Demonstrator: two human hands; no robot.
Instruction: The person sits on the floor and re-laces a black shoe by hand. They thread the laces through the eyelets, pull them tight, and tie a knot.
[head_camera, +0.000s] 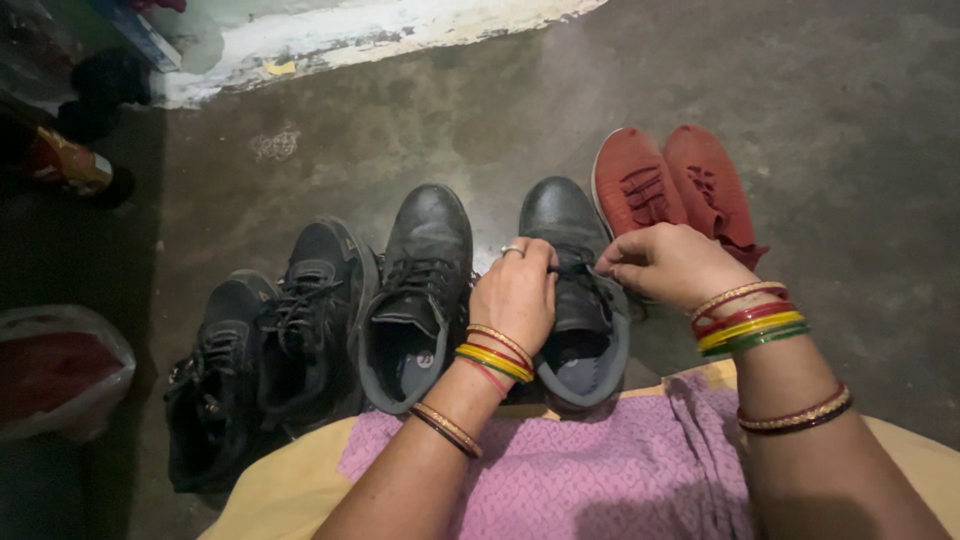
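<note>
I see my left hand (515, 295) and right hand (665, 262) each pinching a lace end of the black lace-up shoe (575, 290) on the concrete floor (850, 150) (no finished bow yet, as far as I can judge).

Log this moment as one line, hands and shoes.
left hand: pinching lace | right hand: pinching lace | black shoe: on floor, between black pair and red pair
</note>
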